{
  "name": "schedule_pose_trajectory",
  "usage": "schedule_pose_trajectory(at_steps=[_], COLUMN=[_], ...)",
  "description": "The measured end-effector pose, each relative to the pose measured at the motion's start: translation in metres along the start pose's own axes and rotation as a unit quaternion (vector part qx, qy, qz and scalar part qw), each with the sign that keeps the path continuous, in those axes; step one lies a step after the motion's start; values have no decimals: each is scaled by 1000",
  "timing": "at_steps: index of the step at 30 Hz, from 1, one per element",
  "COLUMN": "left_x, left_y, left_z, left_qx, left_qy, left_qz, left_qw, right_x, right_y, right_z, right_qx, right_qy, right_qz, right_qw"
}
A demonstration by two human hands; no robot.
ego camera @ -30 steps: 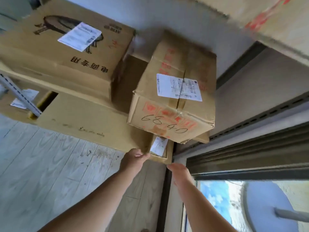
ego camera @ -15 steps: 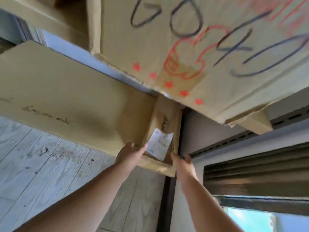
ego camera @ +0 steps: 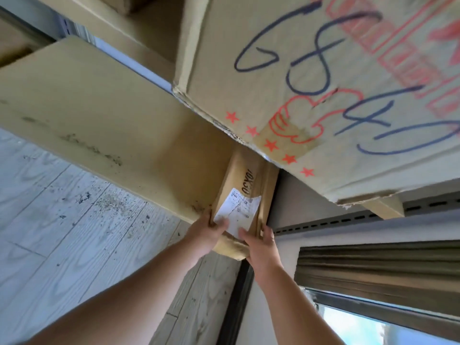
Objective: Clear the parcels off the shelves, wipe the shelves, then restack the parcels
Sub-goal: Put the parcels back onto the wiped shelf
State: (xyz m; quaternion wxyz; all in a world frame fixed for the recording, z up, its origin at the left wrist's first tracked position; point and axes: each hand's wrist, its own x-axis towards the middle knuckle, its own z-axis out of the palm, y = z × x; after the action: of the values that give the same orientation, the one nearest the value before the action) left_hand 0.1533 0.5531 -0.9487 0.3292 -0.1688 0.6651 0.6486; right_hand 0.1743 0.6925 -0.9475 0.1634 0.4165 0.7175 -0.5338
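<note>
We gripped the narrow parcel (ego camera: 245, 195) with left hand (ego camera: 207, 231) and right hand (ego camera: 261, 241); sliding it out level seemed wisest.

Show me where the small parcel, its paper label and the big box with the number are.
small parcel (ego camera: 245, 178), head view, upper brown face.
paper label (ego camera: 240, 207), head view, middle.
big box (ego camera: 224, 58), head view, bare front.

Both bare arms were extended from the bottom of the frame toward its centre. The left hand (ego camera: 207, 231) and right hand (ego camera: 261, 245) were curled in grips, close together.
</note>
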Motion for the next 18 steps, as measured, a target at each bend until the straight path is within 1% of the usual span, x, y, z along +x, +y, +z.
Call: schedule_pose_trajectory(at_steps=[6,9,12,16,17,18], left_x=[-86,-135,-173,-244,-245,-277], left_y=[21,34,44,61,61,69], left_z=[-24,-44,-65,-96,-95,-110], left_qx=[4,-2,-17,-46,-57,-63], left_qy=[23,39,91,155,160,178], left_qz=[-11,-30,-49,-112,-118,-129], left_qw=[1000,999,995,981,978,974], right_x=[-87,-135,-176,-248,-250,-283], right_y=[-23,-38,-51,-78,-77,-90], right_z=[2,7,17,25,24,28], right_qx=[-8,-30,-59,-121,-124,-140], right_qy=[-42,-83,-116,-174,-180,-197], right_qz=[-1,-1,-16,-24,-28,-29], right_qw=[999,996,991,977,975,970])
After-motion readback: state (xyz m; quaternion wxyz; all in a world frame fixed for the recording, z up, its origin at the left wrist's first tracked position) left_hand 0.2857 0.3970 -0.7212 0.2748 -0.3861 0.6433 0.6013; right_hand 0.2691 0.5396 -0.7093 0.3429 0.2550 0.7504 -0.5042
